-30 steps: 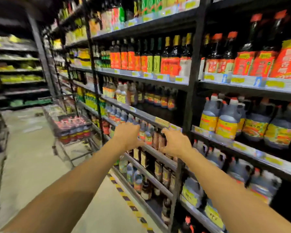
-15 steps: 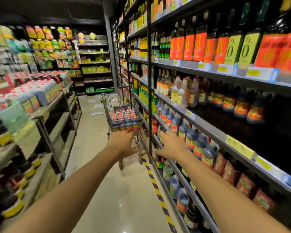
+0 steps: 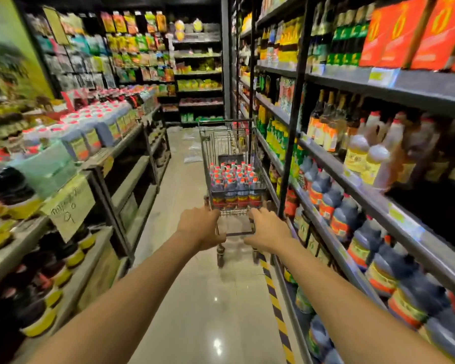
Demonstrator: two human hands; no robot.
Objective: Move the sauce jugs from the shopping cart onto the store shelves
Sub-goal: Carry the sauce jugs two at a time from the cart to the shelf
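Note:
A wire shopping cart [image 3: 229, 143] stands down the aisle, close to the right-hand shelves [image 3: 405, 219]. It holds several dark sauce jugs [image 3: 231, 179] with red caps. Similar dark jugs [image 3: 347, 216] with orange labels line the right shelf at waist height. My left hand [image 3: 200, 228] and my right hand [image 3: 269, 231] are stretched forward side by side, backs up and fingers loosely curled. Neither holds anything. They overlap the cart's near end in the picture, but the cart stands well beyond them.
Left of the aisle a low display rack [image 3: 121, 143] carries jugs and dark jars. A yellow-and-black floor stripe [image 3: 273, 292] runs along the right shelf base. More shelves [image 3: 197, 74] close the aisle's far end. Glossy tiled floor [image 3: 189, 298] lies between me and the cart.
The view has swung left from facing the right shelf to looking down the aisle. Both hands came off the shelf edge and now point towards the cart.

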